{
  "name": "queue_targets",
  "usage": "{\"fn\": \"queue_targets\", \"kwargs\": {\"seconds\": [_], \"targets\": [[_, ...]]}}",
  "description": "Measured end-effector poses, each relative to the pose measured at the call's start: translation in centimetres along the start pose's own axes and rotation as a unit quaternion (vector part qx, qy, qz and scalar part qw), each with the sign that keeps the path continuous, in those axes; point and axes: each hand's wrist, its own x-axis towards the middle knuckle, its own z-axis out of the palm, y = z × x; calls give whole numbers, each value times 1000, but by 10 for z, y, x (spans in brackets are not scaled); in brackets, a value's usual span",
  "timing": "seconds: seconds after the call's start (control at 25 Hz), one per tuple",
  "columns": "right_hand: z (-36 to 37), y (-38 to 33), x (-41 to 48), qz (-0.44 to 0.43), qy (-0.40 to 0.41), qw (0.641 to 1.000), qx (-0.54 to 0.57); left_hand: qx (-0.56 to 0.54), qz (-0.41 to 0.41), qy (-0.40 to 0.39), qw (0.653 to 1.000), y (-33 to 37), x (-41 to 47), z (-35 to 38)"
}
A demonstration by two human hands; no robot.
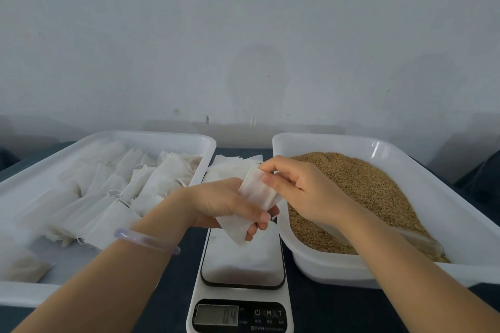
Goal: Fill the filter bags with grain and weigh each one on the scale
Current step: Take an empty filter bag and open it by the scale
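Observation:
An empty white filter bag [253, 199] hangs above the scale [243, 265]. My left hand [230, 204] grips its lower part, fingers curled round it. My right hand [295, 186] pinches the bag's top edge between thumb and fingers. Brown grain [373, 192] fills the white tray [338, 267] on the right. Another white bag lies on the scale's platform, and the display [216, 315] reads 0.4. A stack of flat empty bags [232, 166] lies behind the scale.
A white tray [162, 138] on the left holds several filled filter bags [113, 197] with drawstrings. A clear scoop [416, 238] lies in the grain under my right forearm. A dark blue cloth [167, 292] covers the table. A pale wall stands close behind.

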Motion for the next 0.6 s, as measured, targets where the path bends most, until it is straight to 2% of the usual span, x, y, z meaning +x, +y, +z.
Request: {"fn": "queue_targets", "kwargs": {"seconds": [0.08, 0.2, 0.28, 0.36, 0.4, 0.44, 0.6], "targets": [[-16, 8, -6, 31, -14, 999, 0, 13, -6, 5, 1000, 0, -1, 1], [-65, 43, -17, 154, -63, 977, -130, -5, 4, 44, 999, -1, -1, 2], [-99, 75, -34, 262, -159, 921, -239, -13, 13, 57, 998, 0, 0, 4], [-117, 101, -58, 355, -257, 857, -271, 5, 19, 58, 998, 1, 0, 4], [-120, 109, -68, 378, -280, 839, -273, 12, 22, 62, 998, 1, 0, 4], [-120, 114, -75, 383, -281, 838, -269, 17, 24, 69, 997, 0, 0, 3], [-115, 119, -81, 340, -225, 874, -266, 10, 31, 98, 995, 0, 2, 5]]}}
